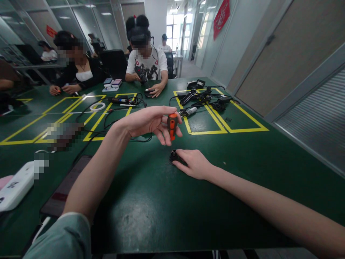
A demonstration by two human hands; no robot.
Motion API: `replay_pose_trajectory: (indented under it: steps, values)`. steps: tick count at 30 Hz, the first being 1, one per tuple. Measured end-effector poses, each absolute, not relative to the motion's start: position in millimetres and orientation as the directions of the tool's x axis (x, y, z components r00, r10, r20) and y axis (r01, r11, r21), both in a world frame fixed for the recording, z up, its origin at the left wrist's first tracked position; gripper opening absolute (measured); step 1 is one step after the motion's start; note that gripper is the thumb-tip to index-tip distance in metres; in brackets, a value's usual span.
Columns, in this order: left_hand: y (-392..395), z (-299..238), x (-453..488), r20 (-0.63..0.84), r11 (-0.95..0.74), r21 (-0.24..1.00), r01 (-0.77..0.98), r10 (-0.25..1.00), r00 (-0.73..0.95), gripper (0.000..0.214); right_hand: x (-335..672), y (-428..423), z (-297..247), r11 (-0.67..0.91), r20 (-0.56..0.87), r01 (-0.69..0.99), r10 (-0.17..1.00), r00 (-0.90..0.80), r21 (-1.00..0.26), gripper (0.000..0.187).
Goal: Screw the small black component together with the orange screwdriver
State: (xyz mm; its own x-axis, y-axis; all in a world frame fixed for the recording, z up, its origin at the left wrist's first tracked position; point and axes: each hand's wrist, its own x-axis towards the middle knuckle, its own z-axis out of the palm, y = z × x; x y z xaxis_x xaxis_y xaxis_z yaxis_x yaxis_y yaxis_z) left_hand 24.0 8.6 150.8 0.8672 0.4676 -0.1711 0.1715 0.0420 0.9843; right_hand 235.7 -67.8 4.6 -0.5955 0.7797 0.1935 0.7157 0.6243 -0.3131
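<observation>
My left hand [151,122] is raised over the green table [167,208] and grips an orange and black screwdriver [171,126], held upright with its tip pointing down. Directly below it, my right hand [192,163] rests on the table, fingers closed on a small black part [174,157] that sticks out at the fingertips. The screwdriver's tip hangs a little above that part, not touching it.
Yellow tape marks squares on the table. Black cables, tools and chargers [205,98] lie in the far squares. A white device [16,187] and a dark phone [66,187] lie at the left. Two people sit across the table, their hands on small items. A wall runs along the right.
</observation>
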Motion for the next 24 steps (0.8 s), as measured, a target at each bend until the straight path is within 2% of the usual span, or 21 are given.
replay_pose_trajectory:
  steps: [8,14,20,24]
  values:
    - [8.7,149.1,23.3,-0.175,0.0,0.981,0.196,0.452,0.875,0.047,235.2,-68.1,3.9,0.628,0.197,0.708,0.776,-0.599,-0.323,0.027]
    - [13.0,144.5,22.0,-0.145,0.046,0.989,0.138,0.419,0.896,0.042,236.0,-67.5,1.5,0.632,0.207,0.703,0.773,-0.599,-0.326,0.024]
    - [12.9,144.0,24.9,-0.163,0.08,0.986,0.143,0.417,0.894,0.05,236.4,-67.5,1.5,0.638,0.205,0.701,0.769,-0.606,-0.318,0.024]
    - [10.5,146.0,25.0,-0.161,0.062,0.987,0.148,0.384,0.909,0.046,236.6,-68.0,2.1,0.641,0.21,0.697,0.766,-0.608,-0.321,0.025]
